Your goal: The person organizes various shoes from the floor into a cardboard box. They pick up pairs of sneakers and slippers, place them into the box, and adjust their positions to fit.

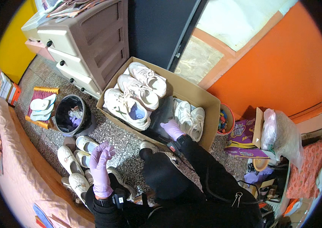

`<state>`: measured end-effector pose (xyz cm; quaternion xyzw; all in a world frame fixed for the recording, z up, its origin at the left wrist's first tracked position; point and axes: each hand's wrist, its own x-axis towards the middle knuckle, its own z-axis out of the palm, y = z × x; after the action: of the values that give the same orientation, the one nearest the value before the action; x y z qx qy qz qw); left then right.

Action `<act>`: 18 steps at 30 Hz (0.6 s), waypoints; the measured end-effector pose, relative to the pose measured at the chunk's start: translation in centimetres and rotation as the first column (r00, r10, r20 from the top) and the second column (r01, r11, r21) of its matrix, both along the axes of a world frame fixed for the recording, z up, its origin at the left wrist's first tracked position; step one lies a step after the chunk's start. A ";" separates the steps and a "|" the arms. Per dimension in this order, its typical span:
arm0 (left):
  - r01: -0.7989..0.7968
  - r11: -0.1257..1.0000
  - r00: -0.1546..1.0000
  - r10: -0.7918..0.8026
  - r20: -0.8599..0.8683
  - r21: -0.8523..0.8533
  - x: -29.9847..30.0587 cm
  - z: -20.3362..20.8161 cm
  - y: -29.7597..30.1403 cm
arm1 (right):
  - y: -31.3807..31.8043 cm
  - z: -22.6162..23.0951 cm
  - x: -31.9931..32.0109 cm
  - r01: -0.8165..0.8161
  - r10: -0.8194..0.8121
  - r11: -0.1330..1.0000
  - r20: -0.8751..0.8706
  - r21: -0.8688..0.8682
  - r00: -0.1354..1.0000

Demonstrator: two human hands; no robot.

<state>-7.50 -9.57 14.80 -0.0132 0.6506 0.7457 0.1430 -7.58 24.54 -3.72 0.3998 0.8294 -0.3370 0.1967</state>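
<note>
My left hand wears a thin lilac glove and is raised above the floor, fingers loosely bent, nothing visible in it. Below it stand several white shoes. My right hand, gloved alike, reaches over the near side of a cardboard box. It looks closed, its thumb side against glossy black plastic; what the fingers hold is hidden. Larger white sneakers fill the box's left part. A smaller white pair lies at the right, just beyond my right hand.
A lined bin stands left of the box, beside pale slippers on a rack. Behind is a drawer cabinet. To the right are a red bucket and a purple carton. A pink-covered bed edge runs along the left.
</note>
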 end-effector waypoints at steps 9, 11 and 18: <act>0.005 0.999 1.000 -0.006 -0.005 -0.034 0.3 -0.1 -0.2 | 0.5 0.9 1.3 -0.051 0.058 0.992 -0.051 0.113 0.997; -0.008 0.999 1.000 0.008 -0.004 -0.048 0.4 -0.1 -0.5 | 0.9 1.2 1.4 0.003 0.010 0.994 -0.116 0.111 0.993; -0.009 0.999 1.000 0.007 -0.026 -0.049 0.2 -0.3 -0.7 | 1.8 -0.2 0.2 -0.027 0.051 0.987 -0.149 0.157 0.988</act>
<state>-7.29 -10.31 14.51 -0.0097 0.6703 0.7303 0.1312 -7.36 26.32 -3.97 0.3705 0.8733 -0.2975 0.1077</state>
